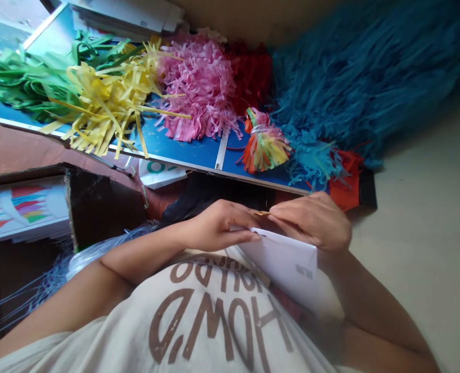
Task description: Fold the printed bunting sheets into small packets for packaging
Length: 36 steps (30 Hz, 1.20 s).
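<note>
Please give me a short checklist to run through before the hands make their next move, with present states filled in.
1. Left hand steadying the white piece: ok, thumb against its upper edge.
2. Right hand gripping the small tan piece: cannot tell, fingertips meet it but the grip is partly hidden.
3. Multicolored tassel tied: ok, a pale band circles it.
4. Yellow strips wholly on the blue table: not ok, some ends overhang its edge.

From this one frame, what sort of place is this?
Likely a small craft workspace; home or shop, can't tell. A blue table carries bunches of cut fringe; a box holds colourfully printed sheets; the left hand grips a white paper piece.
</note>
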{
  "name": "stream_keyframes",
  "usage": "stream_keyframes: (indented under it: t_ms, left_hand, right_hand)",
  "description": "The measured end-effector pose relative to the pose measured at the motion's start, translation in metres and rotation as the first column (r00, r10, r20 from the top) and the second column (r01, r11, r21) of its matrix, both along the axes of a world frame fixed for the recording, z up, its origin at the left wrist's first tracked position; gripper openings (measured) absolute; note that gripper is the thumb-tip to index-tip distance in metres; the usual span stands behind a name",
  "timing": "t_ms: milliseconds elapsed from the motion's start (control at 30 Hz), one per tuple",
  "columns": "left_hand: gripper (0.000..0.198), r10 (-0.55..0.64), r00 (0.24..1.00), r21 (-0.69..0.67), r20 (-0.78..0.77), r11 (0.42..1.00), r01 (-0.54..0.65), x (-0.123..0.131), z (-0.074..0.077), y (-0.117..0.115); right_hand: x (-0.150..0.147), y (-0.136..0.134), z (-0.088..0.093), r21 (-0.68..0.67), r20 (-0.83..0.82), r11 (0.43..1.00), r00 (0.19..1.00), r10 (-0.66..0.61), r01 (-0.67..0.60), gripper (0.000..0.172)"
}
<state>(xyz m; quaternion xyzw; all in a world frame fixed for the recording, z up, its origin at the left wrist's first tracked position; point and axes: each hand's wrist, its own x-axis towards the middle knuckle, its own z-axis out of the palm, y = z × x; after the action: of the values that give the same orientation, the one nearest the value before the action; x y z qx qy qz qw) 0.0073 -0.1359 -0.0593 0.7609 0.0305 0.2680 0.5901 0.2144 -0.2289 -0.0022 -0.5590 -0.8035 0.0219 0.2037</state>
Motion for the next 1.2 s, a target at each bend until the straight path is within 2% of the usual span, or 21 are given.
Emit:
stream_keyframes:
  t_ms: [100,167,367,600,767,1000,1067,1200]
  left_hand:
    - [0.014,0.009,1.0,-0.041,-0.003,0.999,-0.009,0.0,-0.001,0.001]
    - [0.014,0.003,1.0,-0.07,-0.011,0.998,-0.004,0.0,-0.002,0.001]
    - [0.011,-0.034,0.999,-0.18,0.026,0.983,0.038,0.001,-0.007,0.002]
    - [0.013,-0.053,0.998,-0.237,0.041,0.97,0.061,0.001,-0.009,0.004]
    - [0.019,-0.041,0.999,-0.251,0.023,0.967,0.045,0.0,-0.016,0.006]
    - [0.024,-0.028,0.999,-0.242,0.017,0.97,0.031,0.001,-0.026,0.008]
    - [0.023,-0.026,0.999,-0.222,0.029,0.974,0.032,0.001,-0.028,0.009]
    - [0.017,-0.021,0.998,-0.124,-0.058,0.992,0.013,-0.002,-0.032,0.011]
  right_hand:
    - [0.002,0.001,-0.004,0.208,0.003,0.972,0.994,0.11,-0.108,0.007]
    - [0.004,0.001,-0.006,0.28,0.015,0.946,0.986,0.168,-0.165,0.009]
    - [0.009,0.001,-0.016,0.302,0.034,0.933,0.98,0.197,-0.198,0.009]
    - [0.01,0.006,-0.029,0.339,0.008,0.923,0.981,0.193,-0.184,0.017]
    - [0.009,0.011,-0.036,0.34,0.005,0.913,0.971,0.238,-0.225,0.024]
    - [0.016,0.019,-0.051,0.324,0.057,0.902,0.958,0.281,-0.284,0.017]
    - [0.015,0.023,-0.054,0.272,0.038,0.927,0.966,0.256,-0.257,0.012]
    - [0.01,0.032,-0.054,0.066,-0.181,0.983,0.967,0.18,-0.171,0.007]
